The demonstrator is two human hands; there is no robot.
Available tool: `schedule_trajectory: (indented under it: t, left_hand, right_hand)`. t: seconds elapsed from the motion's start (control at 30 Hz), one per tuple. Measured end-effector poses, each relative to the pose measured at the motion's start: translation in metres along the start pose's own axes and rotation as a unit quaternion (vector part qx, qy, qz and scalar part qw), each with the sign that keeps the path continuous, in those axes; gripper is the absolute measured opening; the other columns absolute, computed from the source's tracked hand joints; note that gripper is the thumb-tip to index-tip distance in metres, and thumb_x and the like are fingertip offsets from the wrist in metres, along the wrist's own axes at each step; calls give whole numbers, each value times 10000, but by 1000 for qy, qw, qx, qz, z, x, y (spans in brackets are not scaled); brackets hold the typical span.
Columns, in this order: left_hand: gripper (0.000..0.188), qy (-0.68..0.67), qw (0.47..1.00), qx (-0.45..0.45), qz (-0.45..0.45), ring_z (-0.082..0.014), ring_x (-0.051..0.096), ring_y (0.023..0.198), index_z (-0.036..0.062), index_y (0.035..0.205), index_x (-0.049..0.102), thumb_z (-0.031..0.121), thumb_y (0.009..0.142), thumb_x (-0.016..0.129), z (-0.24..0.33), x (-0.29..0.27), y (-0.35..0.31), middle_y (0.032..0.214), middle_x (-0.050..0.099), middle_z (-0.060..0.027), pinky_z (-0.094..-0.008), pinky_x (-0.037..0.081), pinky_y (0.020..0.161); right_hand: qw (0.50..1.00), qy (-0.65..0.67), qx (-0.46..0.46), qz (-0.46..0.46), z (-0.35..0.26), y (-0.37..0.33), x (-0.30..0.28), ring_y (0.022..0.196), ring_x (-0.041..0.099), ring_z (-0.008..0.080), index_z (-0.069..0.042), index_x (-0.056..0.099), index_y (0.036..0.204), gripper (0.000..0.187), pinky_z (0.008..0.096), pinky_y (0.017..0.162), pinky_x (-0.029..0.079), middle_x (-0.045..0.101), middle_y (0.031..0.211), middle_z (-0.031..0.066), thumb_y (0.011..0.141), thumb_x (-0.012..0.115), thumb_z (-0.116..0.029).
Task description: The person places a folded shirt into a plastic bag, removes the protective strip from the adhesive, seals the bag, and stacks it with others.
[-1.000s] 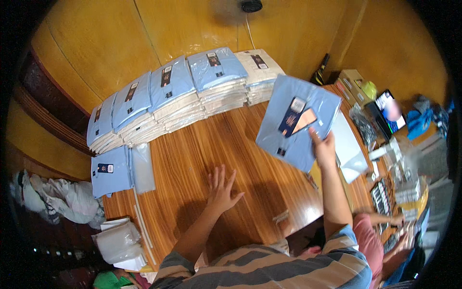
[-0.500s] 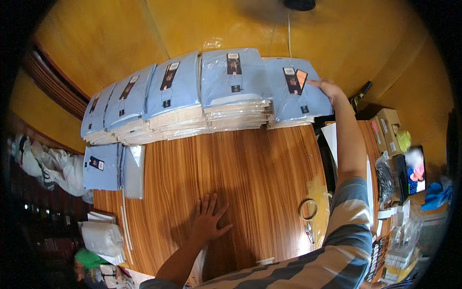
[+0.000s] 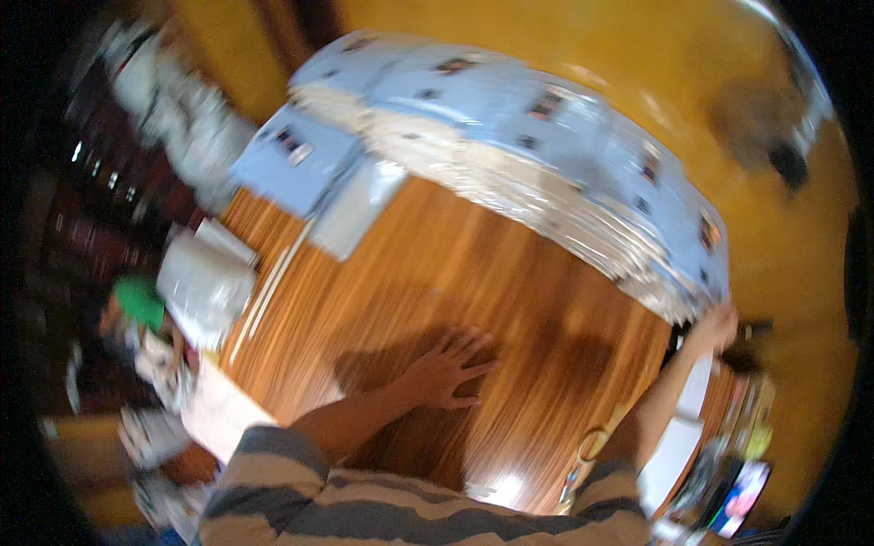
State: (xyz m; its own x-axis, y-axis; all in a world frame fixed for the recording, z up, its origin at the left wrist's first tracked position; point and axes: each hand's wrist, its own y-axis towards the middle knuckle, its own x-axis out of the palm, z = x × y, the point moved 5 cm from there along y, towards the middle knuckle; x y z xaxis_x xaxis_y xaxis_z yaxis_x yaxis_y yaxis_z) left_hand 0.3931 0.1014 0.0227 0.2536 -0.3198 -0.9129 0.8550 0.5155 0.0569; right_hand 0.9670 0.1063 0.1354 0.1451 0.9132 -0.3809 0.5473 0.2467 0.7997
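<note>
The counter's (image 3: 519,250) middle offers a wide passage, with the left hand (image 3: 451,369) spread across its lower centre. Stacks (image 3: 519,123) wall it off from upper left to right, the right hand (image 3: 717,326) at their right end. A shirt pile (image 3: 309,182) blocks the upper left; a tape roll (image 3: 583,448) sits lower right.

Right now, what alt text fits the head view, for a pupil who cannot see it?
The left hand spreads over a wooden table; the right hand is at the right end of stacked blue and cream packets. Folded blue garments lie left, beside clear plastic. The view is blurred.
</note>
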Motion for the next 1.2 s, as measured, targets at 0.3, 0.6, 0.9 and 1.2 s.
schedule_trajectory:
  t: [0.3,0.6,0.9,1.2]
  left_hand:
    - [479,-541,800,-98,242,-288,482,1393,39,1412,554,303,1023,648,-68,46,-48,1464,550,-171,-509,382,1174]
    - [370,-710,571,-299,283,-247,705,1035,31,1380,560,255,1084,559,-220,-64,-173,1214,686,-127,-416,594,944]
    - [478,-796,484,-224,286,-261,690,1073,38,1398,542,397,1083,542,-289,-80,-146,1268,687,-153,-440,572,985]
    - [500,-840,445,-178,256,-300,688,1095,25,1438,510,389,1095,521,-301,-81,-125,1334,649,-168,-456,571,990]
  right_hand:
    - [738,454,151,-477,-440,-382,4,897,677,165,39,671,1138,223,332,813,563,715,965,91,1079,634,-174]
    - [591,448,380,-552,-645,-403,229,833,727,199,74,698,1106,329,306,745,620,728,938,114,933,804,-186]
    - [683,278,379,-559,-697,-406,225,608,582,133,-43,666,905,339,292,547,523,603,760,14,787,914,-240]
    - [701,225,366,-569,-708,-393,221,745,581,180,-57,690,1068,491,350,749,502,629,918,21,756,928,-353]
